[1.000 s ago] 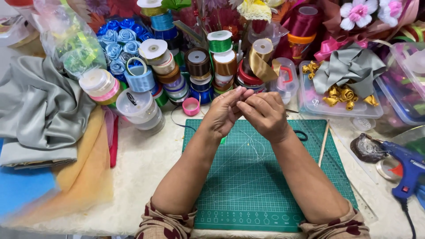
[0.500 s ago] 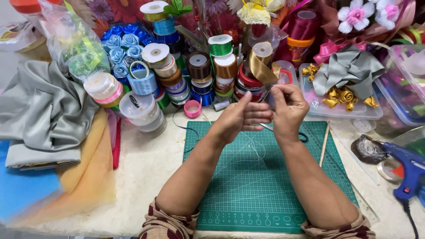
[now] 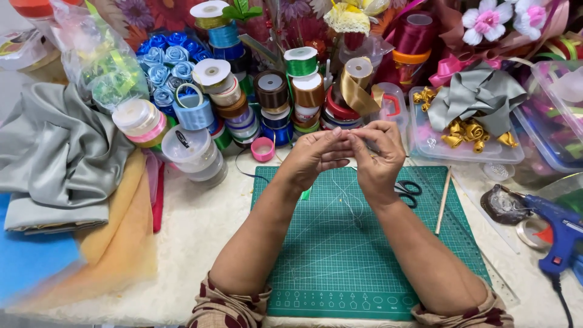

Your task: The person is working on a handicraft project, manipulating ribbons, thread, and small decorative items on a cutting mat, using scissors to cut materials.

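Note:
My left hand (image 3: 316, 159) and my right hand (image 3: 381, 159) meet fingertip to fingertip above the far edge of a green cutting mat (image 3: 340, 267). The right fingers pinch a thin, needle-like metal piece (image 3: 371, 147). The left thumb and fingers are pinched closed against it, on the end of a fine pale thread (image 3: 351, 206) that hangs down in loops onto the mat. What lies between the fingertips is too small to see clearly.
Black-handled scissors (image 3: 409, 188) and a wooden stick (image 3: 443, 200) lie on the mat's right side. A blue glue gun (image 3: 557, 234) rests far right. Ribbon spools (image 3: 273, 91) crowd the back, grey satin fabric (image 3: 54, 158) and orange tulle (image 3: 115, 243) lie left, and a clear tray (image 3: 425, 143) of gold bows sits back right.
The hands were joined a second ago, drew a little apart with the right hand holding the thin piece, and have now come together again, fingertips touching.

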